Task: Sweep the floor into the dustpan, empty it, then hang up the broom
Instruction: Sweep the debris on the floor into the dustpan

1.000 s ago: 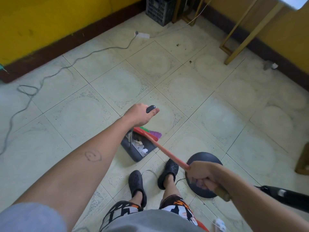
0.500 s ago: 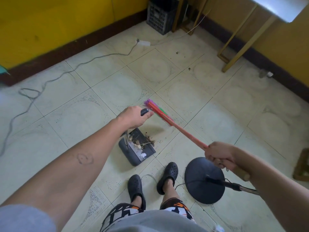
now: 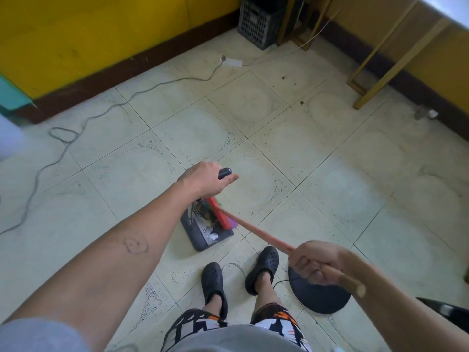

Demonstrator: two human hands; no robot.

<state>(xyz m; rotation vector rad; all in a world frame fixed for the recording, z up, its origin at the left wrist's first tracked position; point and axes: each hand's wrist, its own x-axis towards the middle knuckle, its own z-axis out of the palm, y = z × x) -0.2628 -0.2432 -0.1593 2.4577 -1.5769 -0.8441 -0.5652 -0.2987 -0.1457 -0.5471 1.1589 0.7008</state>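
Back down from its raised swing, your broom (image 3: 256, 231) head now sits in the dustpan (image 3: 200, 238) mouth.
Pale floor (image 3: 330, 174) tiles fill the view, with a crate (image 3: 256, 24) at 12 o'clock by the wall and a cable (image 3: 101, 115) trailing at 10 o'clock. A black round base (image 3: 319, 298) lies at 5 o'clock, just beside your right foot. The dustpan stands on the floor just ahead of your feet, near centre, holding scraps (image 3: 212, 235) of litter; the broom's red head rests at its 3 o'clock side, handle slanting toward 4 o'clock. Your left hand (image 3: 205, 181) is curled round the dustpan's upright handle top, thumb pointing toward 3 o'clock. Your right hand (image 3: 317, 260) grips the broom handle near its end, fingers wrapped round it.
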